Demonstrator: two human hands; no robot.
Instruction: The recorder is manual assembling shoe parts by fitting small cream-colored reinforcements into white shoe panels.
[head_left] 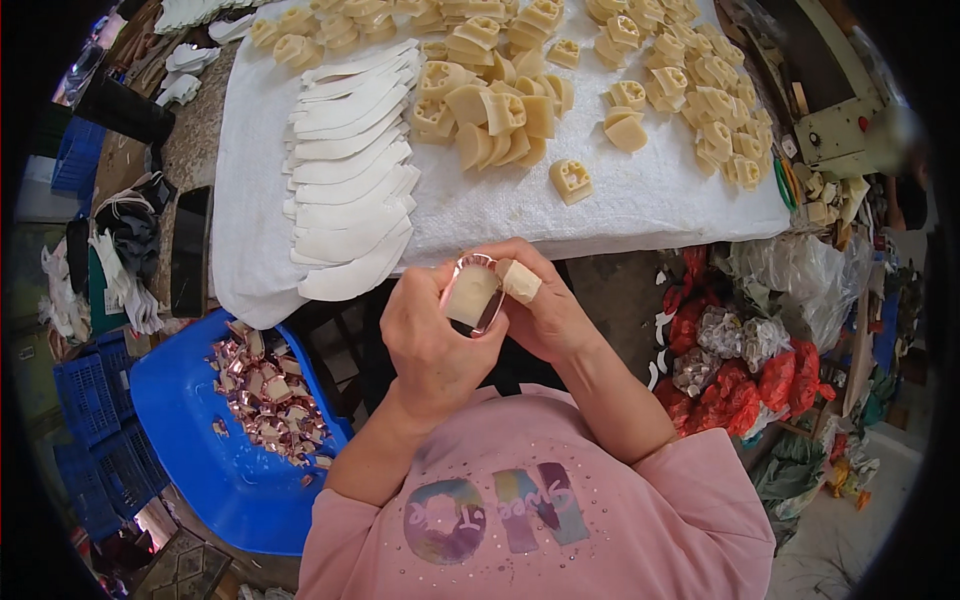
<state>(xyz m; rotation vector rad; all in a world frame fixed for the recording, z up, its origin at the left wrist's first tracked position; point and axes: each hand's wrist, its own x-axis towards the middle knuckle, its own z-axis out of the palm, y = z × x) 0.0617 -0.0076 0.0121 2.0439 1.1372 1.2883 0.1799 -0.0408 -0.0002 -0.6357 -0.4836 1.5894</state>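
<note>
Both my hands meet just below the table's near edge, around one small piece. My left hand (430,345) grips a cream heel-shaped block with a shiny rose-gold strip (473,293) around its rim. My right hand (545,305) pinches the same piece from the right; its thumb wears pale tape. On the white cloth-covered table (640,205) above lie many loose cream blocks (500,115) and a fanned row of white curved strips (350,170).
A blue plastic chair (215,460) at my left holds a heap of finished rose-gold-rimmed pieces (270,395). Blue crates (95,430) stand at far left. Red and clear plastic bags (760,350) pile up on the right. A dark phone (190,250) lies left of the cloth.
</note>
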